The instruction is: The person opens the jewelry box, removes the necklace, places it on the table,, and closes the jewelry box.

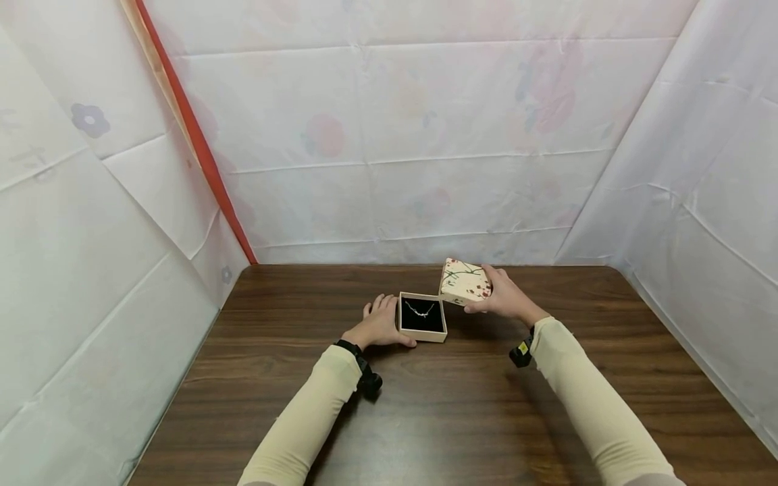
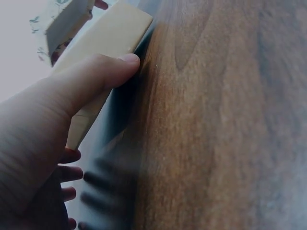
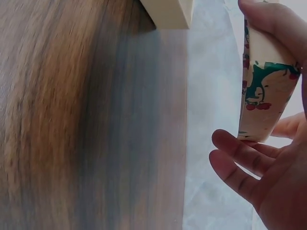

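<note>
A small square jewelry box base (image 1: pixel 423 335) with cream walls sits near the middle of the table. On its black lining (image 1: pixel 421 322) lies a thin silver necklace (image 1: pixel 419 312). My left hand (image 1: pixel 379 325) holds the base from its left side, the thumb (image 2: pixel 110 72) along the near wall in the left wrist view. Up and to the right, my right hand (image 1: pixel 503 297) grips the box lid (image 1: pixel 464 281), cream with green stems and red flowers. The lid is raised off the base and tilted, one corner close to the base's back right corner. The right thumb and fingers span the lid (image 3: pixel 268 91).
The dark wood table (image 1: pixel 401 418) runs back to a pale floral cloth (image 1: pixel 377 202), which also hangs at both sides. A red strip (image 1: pixel 200 142) slants down the back left corner. Black cameras (image 1: pixel 369 383) are strapped to both wrists.
</note>
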`<state>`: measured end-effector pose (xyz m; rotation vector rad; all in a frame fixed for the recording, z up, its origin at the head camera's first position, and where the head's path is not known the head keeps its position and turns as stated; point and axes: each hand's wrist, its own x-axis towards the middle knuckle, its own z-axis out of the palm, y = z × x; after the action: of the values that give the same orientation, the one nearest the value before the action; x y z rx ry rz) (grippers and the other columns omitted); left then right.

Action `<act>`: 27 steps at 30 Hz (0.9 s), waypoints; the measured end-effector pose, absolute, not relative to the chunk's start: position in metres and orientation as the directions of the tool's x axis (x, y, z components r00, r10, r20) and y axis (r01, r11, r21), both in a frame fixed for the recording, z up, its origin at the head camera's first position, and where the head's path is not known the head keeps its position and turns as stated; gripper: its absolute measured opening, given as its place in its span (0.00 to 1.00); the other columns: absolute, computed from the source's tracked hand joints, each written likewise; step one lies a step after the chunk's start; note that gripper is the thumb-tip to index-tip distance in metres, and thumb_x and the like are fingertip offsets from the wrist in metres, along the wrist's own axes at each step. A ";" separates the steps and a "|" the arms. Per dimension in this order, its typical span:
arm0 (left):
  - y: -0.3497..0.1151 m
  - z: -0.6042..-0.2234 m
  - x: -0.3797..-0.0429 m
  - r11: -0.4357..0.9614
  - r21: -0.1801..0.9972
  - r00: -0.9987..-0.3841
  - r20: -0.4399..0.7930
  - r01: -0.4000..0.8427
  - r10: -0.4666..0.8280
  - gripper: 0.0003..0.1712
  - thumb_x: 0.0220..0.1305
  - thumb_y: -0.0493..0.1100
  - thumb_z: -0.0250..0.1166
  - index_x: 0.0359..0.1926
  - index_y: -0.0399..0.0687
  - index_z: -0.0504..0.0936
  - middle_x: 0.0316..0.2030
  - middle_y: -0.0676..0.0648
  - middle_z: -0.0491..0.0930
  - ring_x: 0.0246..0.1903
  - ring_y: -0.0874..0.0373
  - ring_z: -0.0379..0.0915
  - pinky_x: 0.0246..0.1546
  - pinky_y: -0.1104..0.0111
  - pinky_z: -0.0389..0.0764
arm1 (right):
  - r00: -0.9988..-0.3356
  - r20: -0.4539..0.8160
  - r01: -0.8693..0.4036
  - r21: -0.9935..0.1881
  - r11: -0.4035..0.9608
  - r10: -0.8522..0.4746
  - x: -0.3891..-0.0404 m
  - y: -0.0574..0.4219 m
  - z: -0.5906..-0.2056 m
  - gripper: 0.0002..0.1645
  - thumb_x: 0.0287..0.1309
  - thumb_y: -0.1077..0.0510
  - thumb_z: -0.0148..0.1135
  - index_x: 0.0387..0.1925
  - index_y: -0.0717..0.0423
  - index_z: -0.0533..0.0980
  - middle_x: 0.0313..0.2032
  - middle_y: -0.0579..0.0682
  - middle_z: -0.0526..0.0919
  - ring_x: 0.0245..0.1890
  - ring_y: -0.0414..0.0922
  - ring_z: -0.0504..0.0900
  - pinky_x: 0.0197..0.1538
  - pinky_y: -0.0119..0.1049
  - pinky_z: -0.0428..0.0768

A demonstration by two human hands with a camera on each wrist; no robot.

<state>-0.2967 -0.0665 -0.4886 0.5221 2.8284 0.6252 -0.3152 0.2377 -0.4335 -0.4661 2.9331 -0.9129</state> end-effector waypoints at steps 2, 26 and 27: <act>-0.067 -0.489 -0.297 0.849 0.439 -0.919 -0.111 0.296 0.378 0.68 0.42 0.69 0.74 0.75 0.41 0.52 0.74 0.38 0.52 0.75 0.41 0.40 0.70 0.42 0.47 | -0.958 0.057 -0.263 -0.564 0.783 -0.281 -0.315 0.241 -0.435 0.65 0.38 0.43 0.79 0.72 0.63 0.55 0.57 0.64 0.69 0.53 0.54 0.67 0.54 0.49 0.70; -0.066 -0.489 -0.295 0.853 0.426 -0.918 -0.114 0.300 0.380 0.67 0.43 0.69 0.74 0.75 0.41 0.52 0.75 0.38 0.49 0.76 0.42 0.36 0.71 0.42 0.45 | -0.978 -0.059 -0.145 -0.508 0.849 -0.202 -0.299 0.295 -0.462 0.65 0.42 0.38 0.76 0.69 0.70 0.54 0.55 0.71 0.66 0.51 0.59 0.68 0.52 0.55 0.71; -0.066 -0.489 -0.295 0.852 0.429 -0.917 -0.115 0.301 0.381 0.67 0.43 0.69 0.74 0.75 0.41 0.52 0.75 0.38 0.49 0.76 0.42 0.36 0.71 0.42 0.45 | -0.978 -0.072 -0.135 -0.498 0.857 -0.196 -0.298 0.297 -0.464 0.65 0.42 0.37 0.76 0.69 0.70 0.53 0.56 0.71 0.66 0.52 0.59 0.67 0.53 0.56 0.71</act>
<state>-0.2950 -0.0656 -0.4890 0.5271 2.8329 0.6085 -0.2978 0.2971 -0.4639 -0.2604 2.9100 -0.7673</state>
